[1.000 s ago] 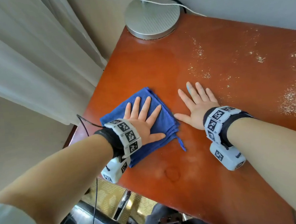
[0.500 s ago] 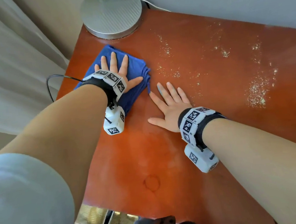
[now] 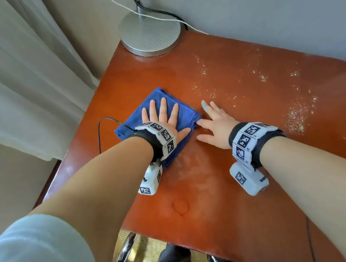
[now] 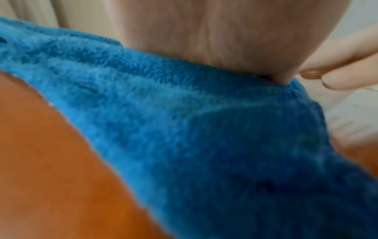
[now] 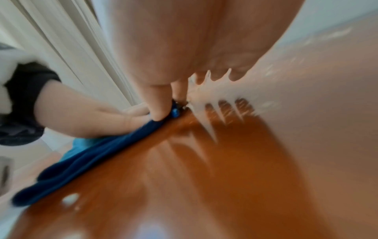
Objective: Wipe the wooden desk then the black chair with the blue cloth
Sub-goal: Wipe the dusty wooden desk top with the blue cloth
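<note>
The folded blue cloth point(image 3: 137, 117) lies on the reddish wooden desk point(image 3: 239, 107) near its left edge. My left hand point(image 3: 162, 119) presses flat on it, fingers spread and straight. My right hand point(image 3: 213, 122) lies flat on the bare desk just right of the cloth, its index finger touching the cloth's right edge. In the left wrist view the cloth point(image 4: 184, 137) fills the frame under my palm. The right wrist view, blurred, shows the cloth point(image 5: 85, 163) beside my fingers. Part of the black chair point(image 3: 124, 253) shows below the desk's near edge.
A round metal lamp base point(image 3: 150, 36) stands at the desk's far left corner with cables point(image 3: 156, 14) running along the wall. Pale crumbs point(image 3: 295, 114) are scattered over the right part of the desk. Curtains point(image 3: 25, 81) hang on the left.
My left hand pushed the cloth up toward the lamp base, then drew it back toward me to mid-desk. The right hand has stayed flat beside it and now touches the cloth's edge.
</note>
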`<control>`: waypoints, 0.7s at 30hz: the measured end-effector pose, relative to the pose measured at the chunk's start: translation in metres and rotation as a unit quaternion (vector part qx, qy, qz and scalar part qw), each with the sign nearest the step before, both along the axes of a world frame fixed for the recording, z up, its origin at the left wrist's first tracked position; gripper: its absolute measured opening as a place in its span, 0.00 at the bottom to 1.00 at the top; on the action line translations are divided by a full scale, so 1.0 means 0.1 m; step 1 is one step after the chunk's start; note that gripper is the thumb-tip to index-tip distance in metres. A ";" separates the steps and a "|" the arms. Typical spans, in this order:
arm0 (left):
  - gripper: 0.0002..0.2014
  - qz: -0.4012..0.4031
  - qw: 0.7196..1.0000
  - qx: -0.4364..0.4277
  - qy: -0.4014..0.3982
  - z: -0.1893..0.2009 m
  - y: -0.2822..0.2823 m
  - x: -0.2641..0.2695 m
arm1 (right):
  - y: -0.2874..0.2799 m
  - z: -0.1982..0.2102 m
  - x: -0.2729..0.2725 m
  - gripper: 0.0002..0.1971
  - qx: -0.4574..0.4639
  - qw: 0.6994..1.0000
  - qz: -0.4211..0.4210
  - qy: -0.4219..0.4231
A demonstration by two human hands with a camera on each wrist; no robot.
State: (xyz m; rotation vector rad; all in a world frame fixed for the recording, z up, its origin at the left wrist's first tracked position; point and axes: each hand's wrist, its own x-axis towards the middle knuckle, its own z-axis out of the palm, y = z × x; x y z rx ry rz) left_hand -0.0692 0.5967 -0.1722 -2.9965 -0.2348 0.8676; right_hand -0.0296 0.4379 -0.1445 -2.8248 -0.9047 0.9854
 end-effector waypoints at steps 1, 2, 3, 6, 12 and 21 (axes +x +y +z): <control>0.41 -0.017 1.000 -0.002 0.003 0.00 -0.06 -0.02 | -0.11 0.05 0.03 0.30 0.007 1.000 -0.019 -0.011; 0.41 -0.034 0.999 -0.005 0.006 -0.01 -0.12 -0.04 | -0.22 0.10 0.06 0.29 0.010 0.999 -0.042 -0.026; 0.42 -0.049 0.999 -0.009 0.009 -0.01 -0.19 -0.05 | -0.33 0.14 0.08 0.29 0.011 0.997 -0.068 -0.041; 0.44 -0.111 0.993 -0.025 0.022 0.06 -0.44 -0.07 | -0.55 0.21 0.09 0.29 0.008 0.991 -0.112 -0.069; 0.44 -0.136 0.988 -0.061 0.034 0.27 -0.16 -0.05 | -0.42 0.09 0.00 0.31 -0.003 0.996 -0.064 -0.060; 0.36 0.184 0.983 -0.010 0.000 0.04 0.65 -0.71 | 0.55 -0.25 -0.37 0.38 -0.014 0.986 0.159 -0.051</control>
